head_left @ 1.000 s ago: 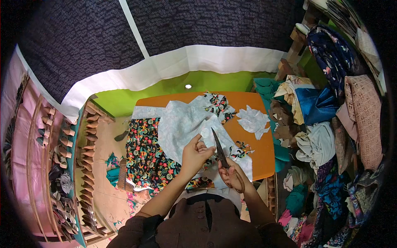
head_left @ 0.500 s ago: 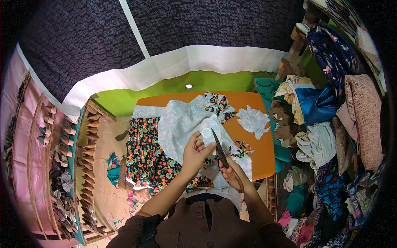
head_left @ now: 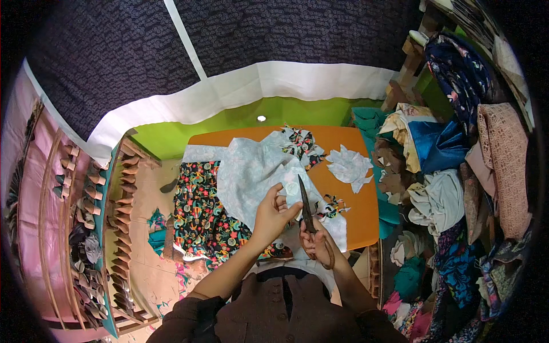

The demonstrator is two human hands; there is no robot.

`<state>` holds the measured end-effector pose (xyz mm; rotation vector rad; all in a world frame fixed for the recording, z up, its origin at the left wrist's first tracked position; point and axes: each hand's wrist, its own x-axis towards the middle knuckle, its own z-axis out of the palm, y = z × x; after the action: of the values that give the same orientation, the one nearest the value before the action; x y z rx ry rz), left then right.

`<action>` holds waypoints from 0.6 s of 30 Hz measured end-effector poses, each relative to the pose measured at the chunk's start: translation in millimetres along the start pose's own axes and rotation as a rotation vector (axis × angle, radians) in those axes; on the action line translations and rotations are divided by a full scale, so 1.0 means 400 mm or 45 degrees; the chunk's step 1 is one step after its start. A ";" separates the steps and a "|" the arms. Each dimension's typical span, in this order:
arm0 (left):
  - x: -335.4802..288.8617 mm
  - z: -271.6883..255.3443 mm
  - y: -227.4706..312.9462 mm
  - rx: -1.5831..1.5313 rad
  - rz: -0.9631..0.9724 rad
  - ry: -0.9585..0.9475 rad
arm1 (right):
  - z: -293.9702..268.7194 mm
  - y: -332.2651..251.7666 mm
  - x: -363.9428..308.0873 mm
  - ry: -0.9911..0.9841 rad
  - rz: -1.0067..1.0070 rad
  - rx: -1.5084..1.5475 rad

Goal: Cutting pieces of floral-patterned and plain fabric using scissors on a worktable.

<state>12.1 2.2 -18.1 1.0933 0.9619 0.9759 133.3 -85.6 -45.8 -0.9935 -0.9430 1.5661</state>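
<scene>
My right hand (head_left: pixel 316 240) is wrapped round the handles of dark metal scissors (head_left: pixel 306 207), whose blades point away from me and look closed. My left hand (head_left: pixel 273 216) pinches a small pale piece of fabric (head_left: pixel 292 190) with a faint greenish mark, just left of the blades. Beneath both hands lies a large floral cloth (head_left: pixel 197 200), black with red, orange and green print, folded so its whitish reverse (head_left: pixel 249 168) shows. Cut scraps in the same print (head_left: pixel 300 143) sit at the far side.
The cloth covers much of an orange table (head_left: pixel 360 220). A stack of pale cut pieces (head_left: pixel 350 166) lies at its far right. Piled fabrics (head_left: pixel 437 200) crowd the right side. At left stands a rack of shoe forms (head_left: pixel 123 228), with scraps (head_left: pixel 156 231) on the floor.
The scissors have turned slightly more upright and shifted a little right and nearer to me with my right hand. My left hand has barely moved and still pinches the pale piece.
</scene>
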 end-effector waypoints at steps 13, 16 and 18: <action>-0.004 0.003 -0.018 0.272 0.082 -0.119 | -0.014 -0.015 -0.003 -0.021 0.030 0.050; -0.014 0.006 -0.009 0.208 0.047 -0.068 | -0.005 -0.044 -0.005 0.026 0.129 0.014; -0.018 0.002 -0.009 0.145 0.038 -0.024 | -0.013 -0.040 -0.005 -0.051 0.166 0.061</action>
<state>11.1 -5.5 -20.4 1.2127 0.9979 0.9426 143.6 -84.2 -32.5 -1.0099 -0.8786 1.7155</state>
